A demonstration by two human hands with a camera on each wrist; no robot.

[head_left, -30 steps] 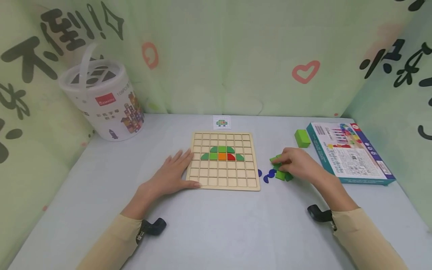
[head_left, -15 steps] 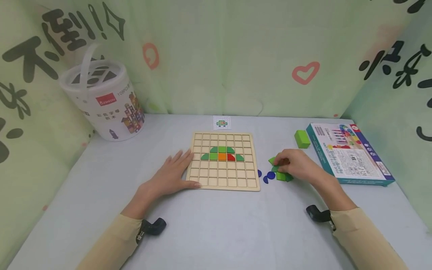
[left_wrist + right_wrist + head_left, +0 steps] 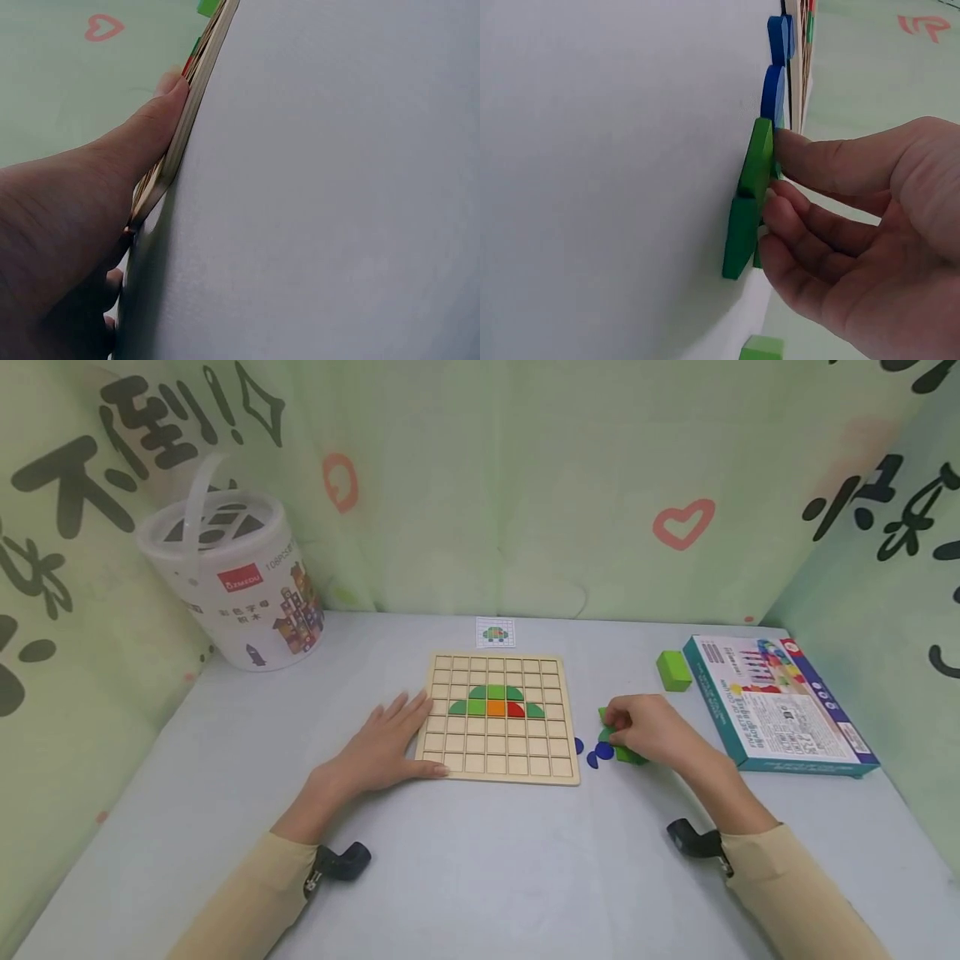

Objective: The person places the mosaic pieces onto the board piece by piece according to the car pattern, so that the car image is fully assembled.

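Your left hand [image 3: 382, 747] lies flat with its fingers spread and straight, fingertips at the left edge of the wooden board [image 3: 497, 745] and thumb on its near corner. The board sits in front of you on the table [image 3: 480, 868], looking roughly square, so neither direction stands out as its long axis; its near edge runs almost straight across. The coloured dome on it is widest left to right, its rounded top pointing away from you, toward the picture card [image 3: 496, 632].

Your right hand [image 3: 654, 731] is bent, thumb and fingers close together over the green pieces [image 3: 756, 159] right of the board; you cannot tell whether it grips one. Blue pieces [image 3: 604, 750] lie between those and the board.
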